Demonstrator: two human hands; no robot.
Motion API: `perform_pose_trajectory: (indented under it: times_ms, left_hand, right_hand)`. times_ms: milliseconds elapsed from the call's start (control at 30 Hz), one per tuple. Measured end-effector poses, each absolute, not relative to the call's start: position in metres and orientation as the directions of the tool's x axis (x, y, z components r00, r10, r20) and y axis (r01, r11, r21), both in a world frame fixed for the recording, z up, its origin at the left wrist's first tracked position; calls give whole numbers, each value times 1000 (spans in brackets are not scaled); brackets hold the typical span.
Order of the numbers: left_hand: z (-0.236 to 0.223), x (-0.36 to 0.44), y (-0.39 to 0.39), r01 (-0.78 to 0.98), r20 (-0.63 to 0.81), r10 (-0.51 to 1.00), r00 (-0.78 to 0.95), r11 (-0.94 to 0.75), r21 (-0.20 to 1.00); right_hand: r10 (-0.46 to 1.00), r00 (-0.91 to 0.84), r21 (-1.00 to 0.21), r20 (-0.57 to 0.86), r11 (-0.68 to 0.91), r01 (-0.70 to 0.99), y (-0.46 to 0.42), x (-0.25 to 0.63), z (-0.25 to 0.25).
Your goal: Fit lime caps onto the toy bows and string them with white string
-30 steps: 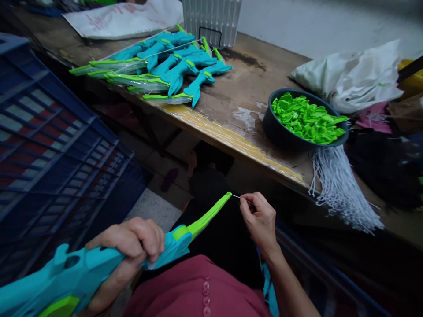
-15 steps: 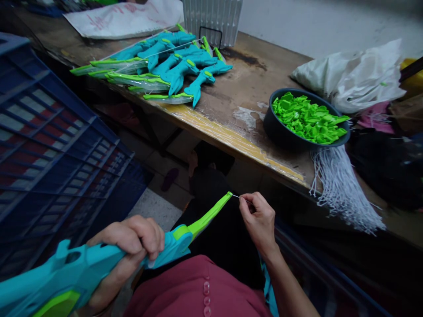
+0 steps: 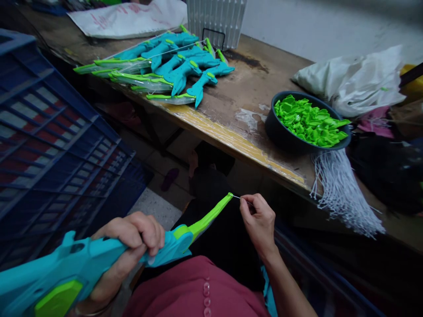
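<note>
My left hand (image 3: 128,246) is wrapped around the body of a teal plastic toy bow (image 3: 94,255) with green parts. The bow lies slantwise across my lap, and its narrow green limb (image 3: 209,215) points up to the right. From the limb's tip a short white string (image 3: 235,196) runs to my right hand (image 3: 259,220). There, thumb and forefinger pinch the string closed; its far end is hidden by the fingers. Several similar teal and green toy bows (image 3: 180,75) lie in a pile on the table, some with strings stretched across them.
A dark bowl (image 3: 280,134) of small green plastic pieces (image 3: 309,121) stands on the wooden table (image 3: 231,108). A bundle of white strings (image 3: 345,193) hangs over the table edge beside it. White bags (image 3: 360,81) lie behind. Blue crates (image 3: 62,145) stand at the left.
The view has shifted slightly, so the table and its things sit a little further right. Both hands keep the same grip, and the bow's rear end appears slightly turned.
</note>
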State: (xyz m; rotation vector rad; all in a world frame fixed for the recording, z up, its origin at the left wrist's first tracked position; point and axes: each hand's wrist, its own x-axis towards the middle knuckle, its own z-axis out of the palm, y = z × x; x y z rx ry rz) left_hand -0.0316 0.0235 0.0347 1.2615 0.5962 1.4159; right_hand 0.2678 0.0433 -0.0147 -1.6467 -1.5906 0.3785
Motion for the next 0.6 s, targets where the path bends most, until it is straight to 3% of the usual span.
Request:
perform_pose_trajectory:
  times_ms: [233, 367, 600]
  left_hand:
    - [37, -28, 24, -386, 335, 935, 118, -268, 883]
    - [36, -30, 24, -396, 378, 904, 198, -279, 875]
    - [34, -15, 17, -406, 356, 908, 222, -246, 880]
  right_hand:
    - [948, 130, -723, 290, 128, 678, 42, 262, -15]
    - [948, 108, -705, 300, 144, 695, 48, 257, -22]
    - [984, 58, -753, 167, 89, 652, 64, 261, -29]
